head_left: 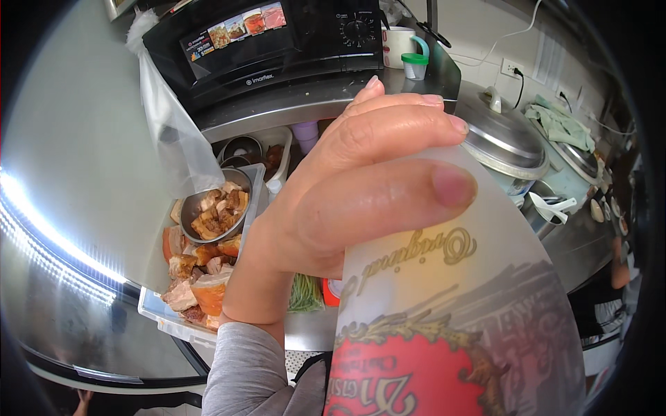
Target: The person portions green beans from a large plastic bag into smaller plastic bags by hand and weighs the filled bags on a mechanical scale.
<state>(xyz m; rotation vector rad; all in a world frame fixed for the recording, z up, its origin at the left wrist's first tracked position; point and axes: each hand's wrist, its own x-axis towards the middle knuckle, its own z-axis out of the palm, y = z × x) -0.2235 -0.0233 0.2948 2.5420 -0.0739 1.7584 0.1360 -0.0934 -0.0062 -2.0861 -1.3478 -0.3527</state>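
- Left hand (329, 184), centre: thumb and fingers closed on a printed translucent package (444, 305).
- Package: centre to lower right.
- Metal bowl (242, 177) holding meat pieces (220, 216): left of centre.
- Black microwave (305, 48): top.

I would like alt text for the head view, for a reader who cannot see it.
A person's left hand holds a frosted container with red printing, close to the camera. Behind, on the left, are a metal bowl and a plastic tray of meat; above stands a black microwave.
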